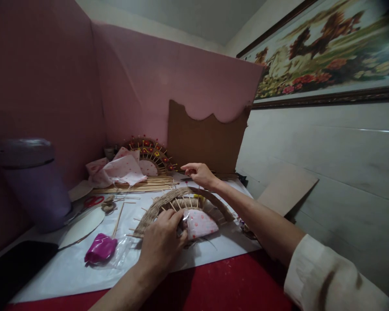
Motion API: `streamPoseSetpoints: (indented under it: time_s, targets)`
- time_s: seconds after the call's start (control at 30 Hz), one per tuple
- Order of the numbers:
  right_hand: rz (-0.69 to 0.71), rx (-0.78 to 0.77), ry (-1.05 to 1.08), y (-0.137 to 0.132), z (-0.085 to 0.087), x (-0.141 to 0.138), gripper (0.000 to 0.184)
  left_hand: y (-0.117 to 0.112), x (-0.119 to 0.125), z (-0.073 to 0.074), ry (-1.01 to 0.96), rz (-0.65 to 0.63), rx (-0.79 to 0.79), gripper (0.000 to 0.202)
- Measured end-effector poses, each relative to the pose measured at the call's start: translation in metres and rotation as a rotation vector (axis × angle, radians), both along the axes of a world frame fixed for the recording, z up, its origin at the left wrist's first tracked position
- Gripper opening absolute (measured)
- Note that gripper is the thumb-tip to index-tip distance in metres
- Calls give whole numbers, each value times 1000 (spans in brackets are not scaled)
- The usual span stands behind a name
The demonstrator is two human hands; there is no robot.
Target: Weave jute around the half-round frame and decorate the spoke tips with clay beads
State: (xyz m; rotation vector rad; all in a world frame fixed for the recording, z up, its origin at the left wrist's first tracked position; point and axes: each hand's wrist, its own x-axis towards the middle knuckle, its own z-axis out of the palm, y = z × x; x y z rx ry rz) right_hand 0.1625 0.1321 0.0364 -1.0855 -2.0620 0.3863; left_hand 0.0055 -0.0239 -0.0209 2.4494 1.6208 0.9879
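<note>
A half-round woven piece (155, 207) of twine wound over thin wooden sticks lies on white paper (68, 268). Pink dotted fabric (199, 223) fills its middle. My left hand (162, 242) rests on the near edge of the woven piece with fingers curled and pinched at the fabric's left edge. My right hand (199, 173) reaches past the far side of the arch, forefinger and thumb extended toward a thin dark object (186, 179) on the paper, touching or just short of it.
A bundle of wooden sticks (139, 185), folded dotted fabric (123, 169) and a finished beaded arch (151, 153) lie behind. Red-handled scissors (92, 201), a magenta bag (100, 248), a purple lidded bin (32, 181), a cardboard panel (204, 138) and a loose cardboard sheet (287, 188) surround.
</note>
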Motion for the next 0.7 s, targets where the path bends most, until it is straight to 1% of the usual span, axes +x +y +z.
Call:
streamPoseSetpoints:
  time_s: [0.1,0.13,0.17,0.23,0.27,0.33,0.37,0.47,0.53,0.6,0.7]
  targets:
    - [-36,-34,179,-25,7,4,19,1,-3,1,-111,-25,32,29]
    - [-38,-52,227,-37,7,5,20,2,-4,2,-151,-39,44,29]
    - [-32,-72,266,-49,6,6,25,2,-6,3,-186,-52,58,28]
    - [-12,-112,320,-75,0,7,33,3,-8,4,-240,-79,85,29]
    - [0,-128,340,-87,-5,7,33,3,-8,4,-264,-93,97,29]
    - [38,-162,397,-106,-15,6,25,3,-9,4,-304,-109,116,29]
    - [76,-184,470,-113,-21,5,22,3,-9,3,-315,-115,126,29]
    - [145,-216,556,-126,-34,3,20,3,-8,2,-301,-136,146,30]
    - [146,-206,541,-130,-39,3,23,3,-7,2,-269,-127,154,31]
    - [160,-179,520,-132,-42,4,25,3,-6,2,-230,-90,181,32]
    - [197,-129,445,-135,-45,6,22,4,-6,1,-170,-33,252,34]
